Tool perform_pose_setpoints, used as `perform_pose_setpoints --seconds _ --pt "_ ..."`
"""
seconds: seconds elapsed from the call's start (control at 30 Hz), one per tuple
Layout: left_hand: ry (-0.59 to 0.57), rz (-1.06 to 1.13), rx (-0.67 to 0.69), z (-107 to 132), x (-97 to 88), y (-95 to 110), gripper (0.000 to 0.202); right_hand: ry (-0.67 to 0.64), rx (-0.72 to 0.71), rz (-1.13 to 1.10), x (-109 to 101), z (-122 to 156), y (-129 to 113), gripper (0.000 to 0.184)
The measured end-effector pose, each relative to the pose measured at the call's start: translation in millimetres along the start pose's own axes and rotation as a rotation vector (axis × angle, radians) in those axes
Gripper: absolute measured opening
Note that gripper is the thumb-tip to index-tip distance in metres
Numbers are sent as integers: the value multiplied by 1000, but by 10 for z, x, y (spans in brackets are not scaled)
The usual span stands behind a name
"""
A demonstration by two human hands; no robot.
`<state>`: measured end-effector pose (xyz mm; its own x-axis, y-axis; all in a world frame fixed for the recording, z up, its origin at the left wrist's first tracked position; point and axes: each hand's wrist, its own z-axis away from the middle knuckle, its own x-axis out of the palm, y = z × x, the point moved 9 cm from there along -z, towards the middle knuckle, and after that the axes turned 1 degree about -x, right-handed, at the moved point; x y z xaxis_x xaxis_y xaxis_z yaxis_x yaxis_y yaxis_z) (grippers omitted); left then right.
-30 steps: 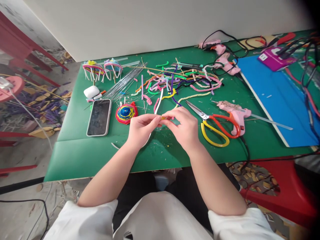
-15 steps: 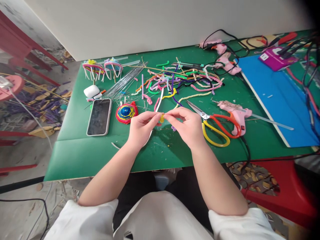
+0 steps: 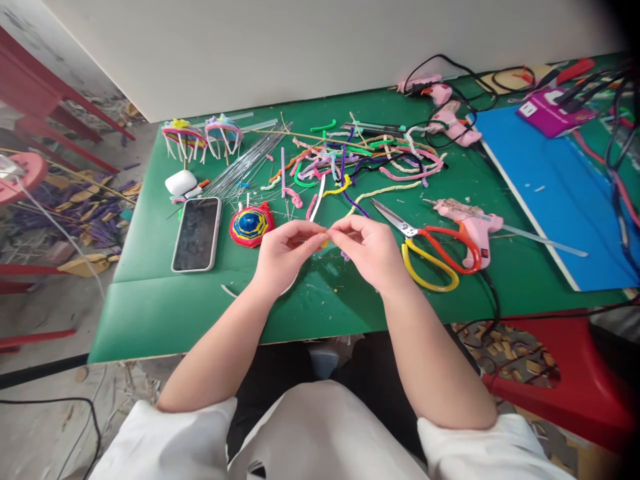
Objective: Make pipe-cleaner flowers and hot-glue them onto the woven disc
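My left hand (image 3: 284, 257) and my right hand (image 3: 367, 250) meet fingertip to fingertip just above the green table (image 3: 165, 307). Both pinch a small yellow pipe-cleaner piece (image 3: 325, 238) between them. A purple bit shows under my right fingers. A white strip (image 3: 317, 198) runs away from my left fingers toward a heap of coloured pipe cleaners (image 3: 350, 163). A red, blue and yellow woven disc (image 3: 251, 225) lies just left of my left hand.
A phone (image 3: 197, 233) and white earbud case (image 3: 181, 182) lie left. Scissors (image 3: 425, 250) and a pink glue gun (image 3: 470, 223) lie right of my hands. More glue guns (image 3: 453, 127), cables and a blue board (image 3: 560, 193) fill the right. Thin wires (image 3: 245, 170) and two small woven pieces (image 3: 203, 137) sit at the back left.
My fingers have kept working the yellow piece: it showed between the fingertips half a second ago and is now mostly covered. Both hands stayed in place.
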<state>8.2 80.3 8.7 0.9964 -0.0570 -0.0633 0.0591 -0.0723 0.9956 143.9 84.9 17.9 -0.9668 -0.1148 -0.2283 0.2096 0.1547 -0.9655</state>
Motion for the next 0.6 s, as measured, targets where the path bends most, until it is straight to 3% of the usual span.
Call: perform_pose_setpoints --seconds 0.3,0.43,0.6 --pt "5 166 -65 -26 -6 -88 17 -41 38 -97 64 6 25 15" --pt "28 196 -92 -29 -26 -120 27 -41 41 -94 75 3 37 18" --pt "84 142 -34 -25 -66 -61 19 -28 21 -85 64 -1 31 14"
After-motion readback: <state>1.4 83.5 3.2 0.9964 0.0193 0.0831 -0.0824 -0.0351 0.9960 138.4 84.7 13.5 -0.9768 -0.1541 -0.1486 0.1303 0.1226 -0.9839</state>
